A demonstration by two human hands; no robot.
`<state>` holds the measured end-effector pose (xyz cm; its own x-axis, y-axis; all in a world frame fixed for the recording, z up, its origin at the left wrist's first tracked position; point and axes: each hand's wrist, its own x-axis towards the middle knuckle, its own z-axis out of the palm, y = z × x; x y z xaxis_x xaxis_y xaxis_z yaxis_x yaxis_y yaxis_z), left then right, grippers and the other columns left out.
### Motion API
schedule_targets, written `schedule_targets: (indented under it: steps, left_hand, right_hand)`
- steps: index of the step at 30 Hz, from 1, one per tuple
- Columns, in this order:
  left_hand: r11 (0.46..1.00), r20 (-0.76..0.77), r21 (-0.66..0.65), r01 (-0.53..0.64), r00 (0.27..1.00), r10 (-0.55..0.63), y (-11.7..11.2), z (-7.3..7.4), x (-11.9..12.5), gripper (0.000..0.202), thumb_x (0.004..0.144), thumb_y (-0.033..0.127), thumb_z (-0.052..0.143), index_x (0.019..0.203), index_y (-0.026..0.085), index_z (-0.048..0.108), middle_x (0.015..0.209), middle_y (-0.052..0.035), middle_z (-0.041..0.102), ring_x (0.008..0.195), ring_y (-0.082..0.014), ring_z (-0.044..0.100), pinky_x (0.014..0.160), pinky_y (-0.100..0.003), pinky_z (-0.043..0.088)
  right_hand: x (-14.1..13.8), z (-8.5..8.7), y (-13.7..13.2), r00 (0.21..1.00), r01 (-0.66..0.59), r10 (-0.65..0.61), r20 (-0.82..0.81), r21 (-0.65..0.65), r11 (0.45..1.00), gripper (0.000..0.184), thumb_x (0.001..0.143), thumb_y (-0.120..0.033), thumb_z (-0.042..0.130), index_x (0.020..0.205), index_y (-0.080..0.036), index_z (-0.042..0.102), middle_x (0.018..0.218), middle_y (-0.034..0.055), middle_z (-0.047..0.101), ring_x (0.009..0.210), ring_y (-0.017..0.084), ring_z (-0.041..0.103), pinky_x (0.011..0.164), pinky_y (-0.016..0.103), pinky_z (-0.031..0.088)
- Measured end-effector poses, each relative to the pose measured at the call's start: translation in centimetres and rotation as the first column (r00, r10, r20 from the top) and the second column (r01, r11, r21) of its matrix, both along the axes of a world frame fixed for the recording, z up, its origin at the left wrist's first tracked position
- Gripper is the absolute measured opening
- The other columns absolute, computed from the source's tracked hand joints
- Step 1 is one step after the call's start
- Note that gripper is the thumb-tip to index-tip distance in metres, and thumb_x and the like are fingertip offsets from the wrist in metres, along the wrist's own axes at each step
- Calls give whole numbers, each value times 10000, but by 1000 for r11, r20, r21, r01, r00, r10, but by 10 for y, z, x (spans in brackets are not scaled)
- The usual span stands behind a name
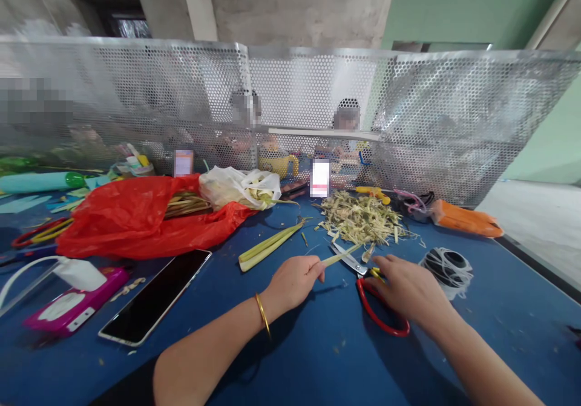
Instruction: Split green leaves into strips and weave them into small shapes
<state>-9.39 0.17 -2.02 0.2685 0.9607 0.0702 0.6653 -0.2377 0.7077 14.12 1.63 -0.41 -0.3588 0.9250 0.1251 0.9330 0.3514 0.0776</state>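
My left hand (294,280), with a gold bangle on the wrist, is closed in a pinch on a thin pale green leaf strip (341,255) that points up and right. My right hand (408,288) is closed around red-handled scissors (370,294), whose metal blades lie open around the strip's far end. Just beyond the blades sits a pile of cut leaf scraps (361,218) on the blue table (318,345). A folded green leaf stalk (270,245) lies left of the scraps.
A red plastic bag (136,218) with stalks and a white bag (240,187) lie at the left. A black phone (157,297), a pink power bank (70,309), a coil of white cord (447,267) and an orange object (467,219) lie around. A perforated metal screen (318,91) backs the table; people sit behind it.
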Motion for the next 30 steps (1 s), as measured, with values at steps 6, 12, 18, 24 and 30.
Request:
schedule_targets:
  steps: [6,12,18,24,30]
  left_hand:
    - [989,-26,8,149,988,-149,-3,3,3,378,918,324,362,684,207,634,687,7,637,691,-148,572,636,-228,337]
    - [964,-52,30,263,964,-261,2,12,-8,365,910,387,412,725,204,668,682,4,643,658,-141,559,603,-220,331]
    - [983,7,108,149,989,-151,28,25,-47,305,881,347,449,753,215,692,740,-1,662,693,-141,562,660,-226,365]
    - [866,-229,251,-433,842,488,41,15,-74,261,821,416,526,809,203,676,829,-77,670,795,-213,587,650,-277,372]
    - [889,-251,129,-440,852,459,41,5,-76,151,631,252,697,561,201,573,726,-64,644,806,-240,598,685,-281,378]
  right_hand:
    - [-13,9,-4,915,-353,397,-73,335,874,297,902,-314,525,1174,-201,556,1169,114,597,1084,265,536,912,373,381]
    - [-12,2,-3,907,-413,419,-36,104,905,268,948,-254,421,763,-198,607,696,26,623,618,157,544,593,270,327]
    - [-3,6,-2,976,-127,134,-174,47,991,318,949,-318,345,766,-235,591,702,10,656,603,156,580,533,244,287]
    - [-2,10,-1,937,118,-120,-328,-28,993,362,911,-377,354,668,-243,586,569,3,620,534,167,557,486,243,258]
    - [-23,6,-17,971,38,-50,-232,-54,998,394,923,-359,352,587,-215,499,534,4,580,509,149,527,489,260,199]
